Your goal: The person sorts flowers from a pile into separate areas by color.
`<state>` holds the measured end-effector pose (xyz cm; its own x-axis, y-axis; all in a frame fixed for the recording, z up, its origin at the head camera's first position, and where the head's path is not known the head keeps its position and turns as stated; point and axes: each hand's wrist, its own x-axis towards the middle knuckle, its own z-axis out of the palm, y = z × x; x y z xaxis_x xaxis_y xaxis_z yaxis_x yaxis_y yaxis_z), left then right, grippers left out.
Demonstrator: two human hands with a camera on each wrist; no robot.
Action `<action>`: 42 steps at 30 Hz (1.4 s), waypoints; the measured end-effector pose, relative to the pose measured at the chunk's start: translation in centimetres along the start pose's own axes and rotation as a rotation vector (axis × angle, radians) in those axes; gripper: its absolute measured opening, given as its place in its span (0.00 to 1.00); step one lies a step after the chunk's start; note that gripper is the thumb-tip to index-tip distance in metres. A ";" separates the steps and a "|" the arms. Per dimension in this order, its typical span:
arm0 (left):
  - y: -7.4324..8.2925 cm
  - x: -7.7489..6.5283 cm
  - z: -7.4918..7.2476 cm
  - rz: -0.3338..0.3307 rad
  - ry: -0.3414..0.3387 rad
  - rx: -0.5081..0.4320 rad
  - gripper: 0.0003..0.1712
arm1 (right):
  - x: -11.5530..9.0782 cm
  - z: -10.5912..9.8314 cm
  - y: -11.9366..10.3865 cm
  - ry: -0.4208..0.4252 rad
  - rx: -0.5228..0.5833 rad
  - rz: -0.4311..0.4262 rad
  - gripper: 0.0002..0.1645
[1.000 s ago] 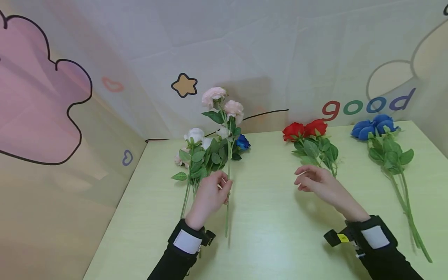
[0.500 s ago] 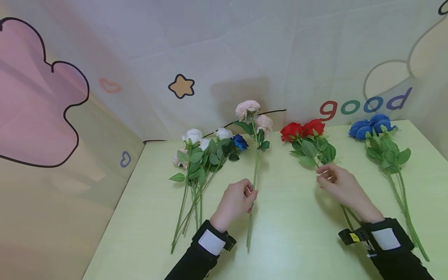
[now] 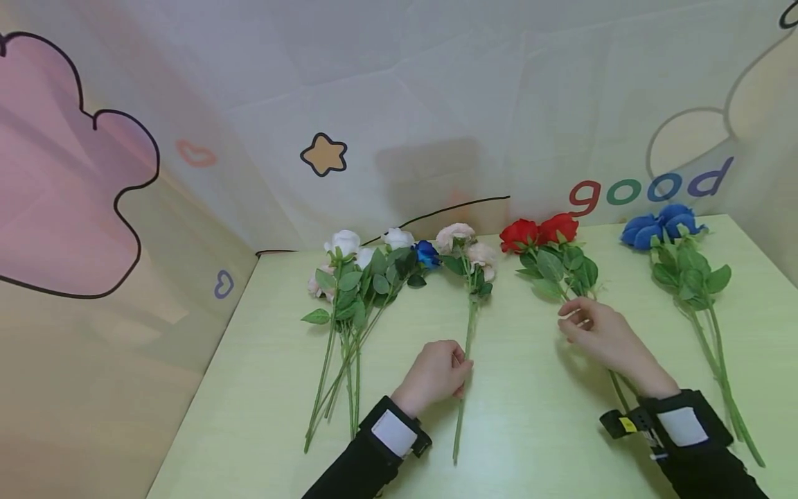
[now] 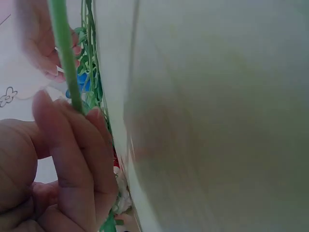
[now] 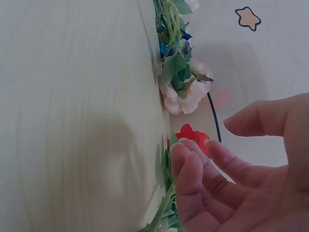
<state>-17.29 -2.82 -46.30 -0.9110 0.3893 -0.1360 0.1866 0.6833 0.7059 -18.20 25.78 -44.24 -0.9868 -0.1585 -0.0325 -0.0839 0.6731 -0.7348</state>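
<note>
My left hand (image 3: 436,378) pinches the green stem of a pale pink flower spray (image 3: 457,235), low on its length. Its two blooms lie near the back edge of the table, left of the red roses (image 3: 557,227). The left wrist view shows the stem (image 4: 67,58) running into the curled fingers (image 4: 72,150). My right hand (image 3: 607,336) hovers over the stems of the red roses. In the right wrist view its fingers (image 5: 188,174) are loosely bent, thumb apart, with nothing between them.
Left of the pink spray lies a loose bunch with white roses (image 3: 343,242), a blue rose (image 3: 427,254) and another pink bloom (image 3: 321,283). Blue roses (image 3: 663,226) with long stems lie at the right. A printed cloth backdrop (image 3: 449,83) stands behind the pale table (image 3: 243,416).
My left hand has carried the pink spray right, away from the mixed bunch, and lowered it towards the table. My right hand has moved slightly right, over the red roses' stems.
</note>
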 end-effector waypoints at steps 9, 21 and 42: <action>0.2 -0.2 -0.1 -0.013 -0.007 0.047 0.12 | -0.1 0.3 -0.3 -0.012 0.014 -0.003 0.19; -0.1 -0.7 -2.5 -0.046 0.066 0.131 0.09 | 0.0 2.4 -1.7 -0.047 0.013 -0.041 0.16; -5.9 -1.7 -10.1 -0.182 0.305 0.653 0.13 | 1.3 9.3 -7.7 -0.106 -0.119 -0.047 0.14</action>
<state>-20.58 -13.77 -43.26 -0.9923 0.1110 0.0545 0.1169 0.9857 0.1211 -17.59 13.67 -44.90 -0.9618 -0.2629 -0.0763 -0.1513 0.7427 -0.6523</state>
